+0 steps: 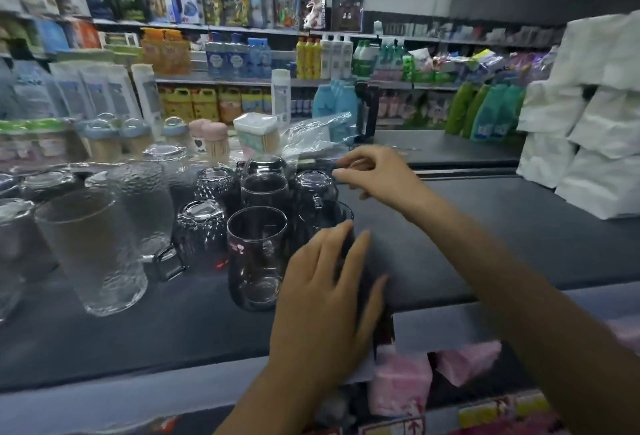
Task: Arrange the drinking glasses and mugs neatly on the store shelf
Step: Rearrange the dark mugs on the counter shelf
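A dark grey shelf [485, 226] is seen running across a shop aisle, and both hands are held over it, well apart from each other. The left hand [329, 289] is wrapped around the side of a clear glass [341, 214], of which only the rim is seen above the fingertips. The right hand [374, 175] is raised further back with its fingers curled and thumb and forefinger drawn close together; whether anything is pinched there cannot be told. Just left of the right hand an upturned mug [313, 185] is stood, its handle turned towards the held glass. Just left of the left hand a tall smoky glass [258, 254] is stood upright, with two more like it lined up behind. Further left, upturned patterned glasses [201, 223] and a large rippled glass [93, 251] are set on the same surface. Behind them, lidded toothpick jars [214, 140] and a crumpled plastic bag [315, 133] are found. Beyond the right hand, white wrapped packs [588, 123] are stacked at the far end of the shelf. Below the hands, pink packs [401, 382] are kept on a lower level. Across the aisle, wall shelving is filled with coloured bottles [332, 53] under a pale wall.
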`<action>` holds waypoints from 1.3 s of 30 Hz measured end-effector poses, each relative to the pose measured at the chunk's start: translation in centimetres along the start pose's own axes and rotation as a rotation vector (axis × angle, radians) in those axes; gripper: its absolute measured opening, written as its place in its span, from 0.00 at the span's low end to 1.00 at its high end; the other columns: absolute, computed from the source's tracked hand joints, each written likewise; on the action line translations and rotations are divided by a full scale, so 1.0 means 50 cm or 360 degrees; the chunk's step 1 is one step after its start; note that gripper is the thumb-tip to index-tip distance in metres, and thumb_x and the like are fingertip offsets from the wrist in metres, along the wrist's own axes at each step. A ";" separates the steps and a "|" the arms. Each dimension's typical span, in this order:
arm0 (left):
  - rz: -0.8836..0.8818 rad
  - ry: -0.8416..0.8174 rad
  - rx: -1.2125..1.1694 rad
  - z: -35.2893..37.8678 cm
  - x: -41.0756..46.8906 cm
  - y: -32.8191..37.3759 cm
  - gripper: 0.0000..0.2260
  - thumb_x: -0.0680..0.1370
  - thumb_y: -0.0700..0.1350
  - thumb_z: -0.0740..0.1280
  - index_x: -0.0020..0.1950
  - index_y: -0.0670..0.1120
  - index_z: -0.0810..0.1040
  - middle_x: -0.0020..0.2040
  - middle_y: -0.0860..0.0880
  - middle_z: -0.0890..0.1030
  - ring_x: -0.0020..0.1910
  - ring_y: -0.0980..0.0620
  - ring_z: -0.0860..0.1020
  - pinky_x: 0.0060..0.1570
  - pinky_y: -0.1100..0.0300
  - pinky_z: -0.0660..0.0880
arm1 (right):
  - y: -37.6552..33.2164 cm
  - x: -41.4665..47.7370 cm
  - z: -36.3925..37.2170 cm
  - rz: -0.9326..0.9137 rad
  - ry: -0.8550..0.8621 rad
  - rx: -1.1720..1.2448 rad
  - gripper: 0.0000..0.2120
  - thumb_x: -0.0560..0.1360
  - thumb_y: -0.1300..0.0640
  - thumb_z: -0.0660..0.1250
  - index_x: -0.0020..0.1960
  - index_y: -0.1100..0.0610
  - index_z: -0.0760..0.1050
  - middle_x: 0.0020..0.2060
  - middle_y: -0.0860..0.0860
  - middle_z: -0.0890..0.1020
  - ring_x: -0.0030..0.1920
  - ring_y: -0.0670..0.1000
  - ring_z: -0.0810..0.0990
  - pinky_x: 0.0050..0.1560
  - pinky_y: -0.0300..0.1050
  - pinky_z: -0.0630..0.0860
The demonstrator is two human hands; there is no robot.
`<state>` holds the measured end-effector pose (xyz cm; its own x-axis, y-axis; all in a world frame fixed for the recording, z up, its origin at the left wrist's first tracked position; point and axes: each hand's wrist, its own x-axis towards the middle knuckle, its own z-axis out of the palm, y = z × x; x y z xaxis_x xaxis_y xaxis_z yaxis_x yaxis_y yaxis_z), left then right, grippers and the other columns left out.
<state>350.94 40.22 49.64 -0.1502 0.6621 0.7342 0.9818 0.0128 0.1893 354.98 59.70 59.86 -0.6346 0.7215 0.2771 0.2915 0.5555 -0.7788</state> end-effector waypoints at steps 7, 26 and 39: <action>-0.0062 -0.0017 0.0150 0.012 0.004 0.004 0.24 0.85 0.58 0.59 0.76 0.46 0.74 0.77 0.46 0.71 0.78 0.44 0.66 0.76 0.50 0.65 | 0.040 0.102 0.031 0.0109 -0.0366 0.0078 0.22 0.74 0.43 0.76 0.63 0.53 0.80 0.52 0.47 0.83 0.50 0.46 0.82 0.40 0.41 0.79; -0.0076 -0.0057 0.0234 0.015 -0.006 0.009 0.22 0.85 0.57 0.59 0.73 0.45 0.77 0.79 0.44 0.67 0.81 0.45 0.61 0.74 0.47 0.67 | 0.071 0.100 0.052 -0.0016 -0.0475 0.0248 0.21 0.70 0.45 0.80 0.58 0.55 0.83 0.45 0.44 0.85 0.38 0.36 0.81 0.40 0.31 0.72; -0.0013 0.0099 0.0104 0.013 -0.009 0.013 0.17 0.84 0.50 0.65 0.69 0.44 0.80 0.77 0.45 0.70 0.80 0.46 0.64 0.72 0.47 0.70 | 0.029 0.110 0.007 0.0024 0.0014 0.0959 0.21 0.73 0.44 0.77 0.57 0.58 0.85 0.47 0.50 0.88 0.49 0.49 0.86 0.57 0.48 0.83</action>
<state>351.70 40.42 49.03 -0.1634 0.6137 0.7724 0.9857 0.0685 0.1541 351.67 64.33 60.09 -0.6266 0.7325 0.2661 -0.1580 0.2150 -0.9637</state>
